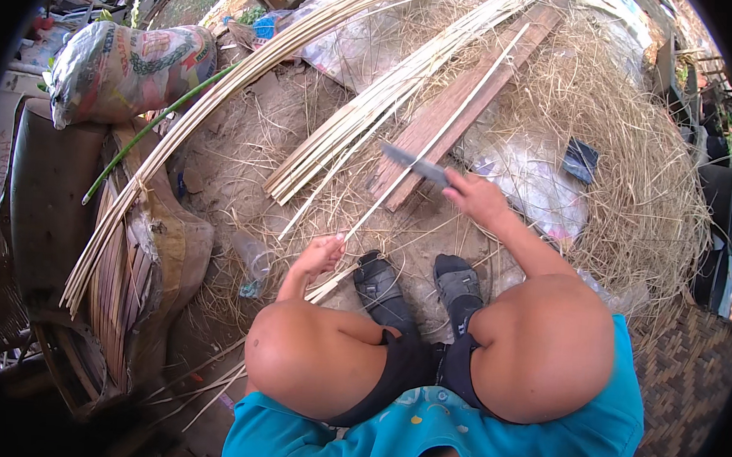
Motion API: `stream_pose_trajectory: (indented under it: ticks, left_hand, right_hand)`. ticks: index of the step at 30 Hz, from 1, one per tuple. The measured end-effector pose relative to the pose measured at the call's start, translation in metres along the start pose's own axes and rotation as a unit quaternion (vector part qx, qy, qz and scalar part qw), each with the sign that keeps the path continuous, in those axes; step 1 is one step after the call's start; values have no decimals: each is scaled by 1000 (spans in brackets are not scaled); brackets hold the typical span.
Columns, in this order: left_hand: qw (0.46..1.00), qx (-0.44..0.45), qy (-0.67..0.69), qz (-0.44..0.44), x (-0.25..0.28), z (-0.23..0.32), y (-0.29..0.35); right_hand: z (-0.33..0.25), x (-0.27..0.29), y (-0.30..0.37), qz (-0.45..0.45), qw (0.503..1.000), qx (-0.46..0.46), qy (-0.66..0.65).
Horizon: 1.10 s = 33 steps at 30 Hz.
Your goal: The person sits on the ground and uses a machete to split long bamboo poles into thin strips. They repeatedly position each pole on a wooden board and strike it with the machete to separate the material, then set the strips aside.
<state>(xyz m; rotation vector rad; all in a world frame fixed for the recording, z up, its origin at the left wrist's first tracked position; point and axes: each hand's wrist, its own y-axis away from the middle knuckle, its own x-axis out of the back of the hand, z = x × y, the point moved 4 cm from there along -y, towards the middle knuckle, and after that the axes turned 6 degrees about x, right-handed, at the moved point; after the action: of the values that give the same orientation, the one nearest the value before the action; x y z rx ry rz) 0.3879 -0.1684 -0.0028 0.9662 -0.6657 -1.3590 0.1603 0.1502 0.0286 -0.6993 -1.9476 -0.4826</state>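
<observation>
My right hand (475,198) is closed round the handle end of a knife (412,163) with a broad grey blade. The blade lies across a long pale bamboo strip (449,133), over a reddish-brown wooden board (477,101). Nearer to me, my left hand (322,254) pinches the near end of that strip, just off the board's lower edge. Left of the board rests a fan of pale split bamboo strips (364,119) on the ground.
Curly shavings (630,161) heap up at the right, with a small dark block (580,160) on them. A long bundle of strips (215,94) arches across the left, near a green stick (159,119) and a filled sack (132,72). Woven matting (683,390) covers the lower right.
</observation>
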Motion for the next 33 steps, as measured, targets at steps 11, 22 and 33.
stream_pose_trajectory:
  ticks: [11, 22, 33]
  left_hand:
    - [996, -31, -9, 85, 76, -119, 38]
    - [915, -236, -263, 195, -15, 38, -28]
    - [897, -171, -325, 248, 27, -49, 40]
  right_hand:
    - [84, 30, -8, 28, 998, -62, 15]
    - [39, 19, -31, 50, 993, -81, -67]
    - [144, 115, -28, 165, 967, -193, 17]
